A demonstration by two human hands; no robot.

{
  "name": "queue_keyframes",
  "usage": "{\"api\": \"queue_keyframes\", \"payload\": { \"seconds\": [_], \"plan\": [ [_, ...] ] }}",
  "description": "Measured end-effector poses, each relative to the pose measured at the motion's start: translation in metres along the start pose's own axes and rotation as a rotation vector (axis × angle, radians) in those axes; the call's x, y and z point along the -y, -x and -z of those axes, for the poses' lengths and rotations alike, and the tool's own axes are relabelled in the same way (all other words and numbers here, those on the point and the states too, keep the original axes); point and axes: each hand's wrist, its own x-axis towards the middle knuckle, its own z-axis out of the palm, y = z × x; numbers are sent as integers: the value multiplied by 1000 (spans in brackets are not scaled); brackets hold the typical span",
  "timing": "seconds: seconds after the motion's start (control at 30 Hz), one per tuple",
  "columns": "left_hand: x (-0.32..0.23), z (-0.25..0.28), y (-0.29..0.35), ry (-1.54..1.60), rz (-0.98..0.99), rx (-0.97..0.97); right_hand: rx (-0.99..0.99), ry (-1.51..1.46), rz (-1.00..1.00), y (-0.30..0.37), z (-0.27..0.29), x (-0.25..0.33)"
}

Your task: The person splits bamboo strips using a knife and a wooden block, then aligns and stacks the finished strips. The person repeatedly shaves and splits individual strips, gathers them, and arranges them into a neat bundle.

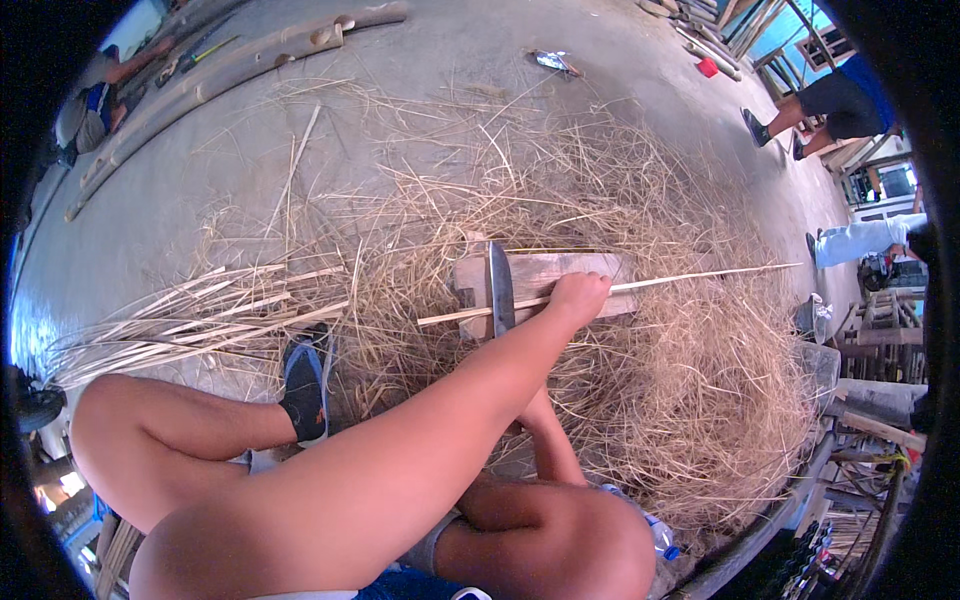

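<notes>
My left hand [582,297] is closed around a long, thin bamboo strip [690,277], which runs left to right across a wooden block [560,266]. Upright over the block stands a broad knife blade [500,285], its edge at the strip left of my left hand. Below it, my right hand [532,408] is mostly covered by my left forearm. The knife handle is hidden there too, but the blade lines up with that hand. Whether the blade cuts into the strip or only touches it, I cannot tell.
Shavings [690,400] lie heaped around the block. A bundle of split strips [200,325] rests at left, near my sandalled foot [305,385]. Bamboo poles [230,85] lie far left. A plastic bottle [662,537] is by my right knee. Other people sit or stand around the edges.
</notes>
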Motion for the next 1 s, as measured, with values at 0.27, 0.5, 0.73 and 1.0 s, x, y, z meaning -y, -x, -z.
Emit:
{"api": "queue_keyframes", "payload": {
  "seconds": [0.27, 0.5, 0.73, 1.0],
  "plan": [
    [5, 0, 4, -69, -93, 82, -26, -331, -15, 13, -31, -16],
    [5, 2, 3, -59, -118, 57, 406, -249, -49, 11, -32, -2],
    [7, -2, 3, -68, -100, 30, 226, -210, -77, 8, -42, -40],
    [3, -3, 1, -32, -55, 12, 169, -354, -2, 32, -65, -36]
  ]
}}
